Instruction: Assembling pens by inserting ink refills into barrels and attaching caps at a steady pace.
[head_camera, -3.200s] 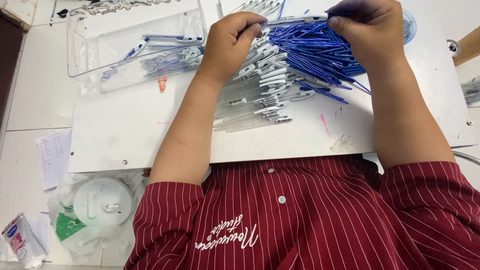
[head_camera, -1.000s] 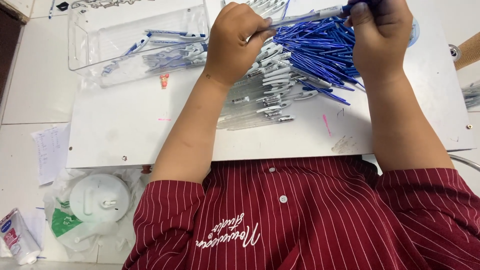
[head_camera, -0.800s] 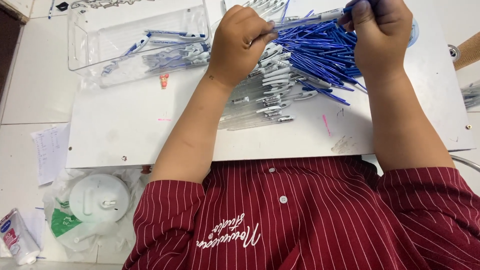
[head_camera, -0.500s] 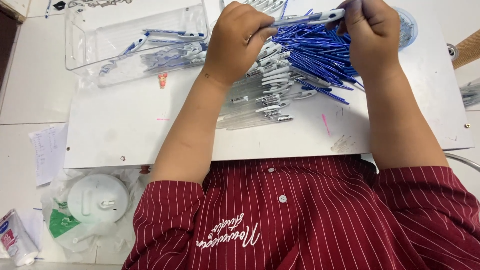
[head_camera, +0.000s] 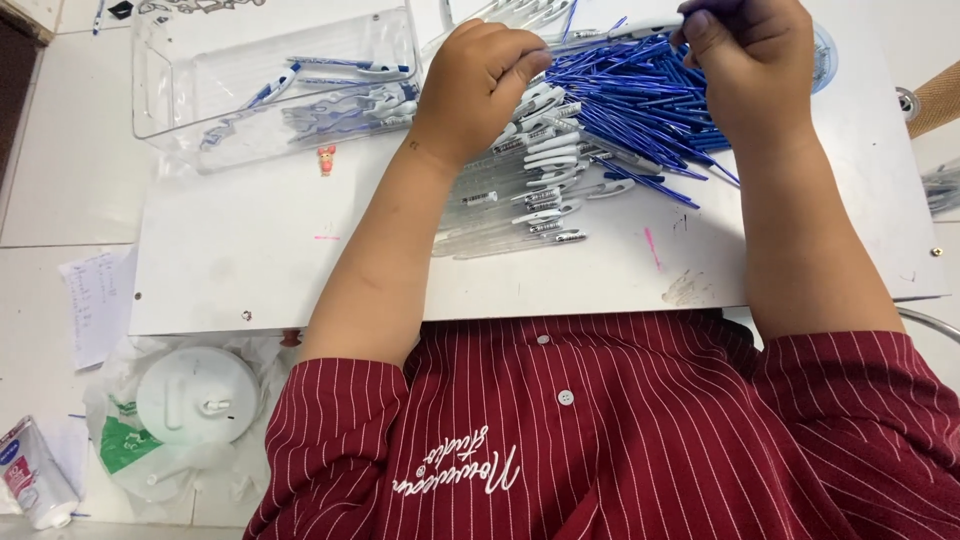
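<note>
A: Where are we with the hands?

B: Our left hand (head_camera: 485, 85) is curled in a loose fist. Fingertips rest on the top of the clear pen barrels (head_camera: 520, 190), which lie in a row under and just below that hand. The fingers look closed around something thin, but we cannot tell what from here.

A: Right side?

B: Our right hand (head_camera: 755, 60) has thumb and fingers pinched tight on 1 pen (head_camera: 640, 28), near its right end. The pen lies roughly level, and its other end points toward the left fingers. We cannot tell if the left fingers touch it.

A: And the blue stuff?

B: A heap of blue refills (head_camera: 640, 110) sits right between the 2 hands, just under the held pen. Some of them fan out below the right fingers, toward the wrist.

A: Anything else on the board?

B: Everything lies on a white board (head_camera: 280, 270). Well left of the left fingers there is a clear plastic tray (head_camera: 275, 80) with a few finished pens (head_camera: 330, 95) in it. A small pink figure (head_camera: 326, 157) sits just below the tray's near edge. A pink mark (head_camera: 651, 247) shows on the board below the right wrist.

A: Off the board?

B: Lower left, near our left elbow, we see a white round lid (head_camera: 197, 395) on a plastic bag. Beside it is a sheet of paper (head_camera: 100, 305).
</note>
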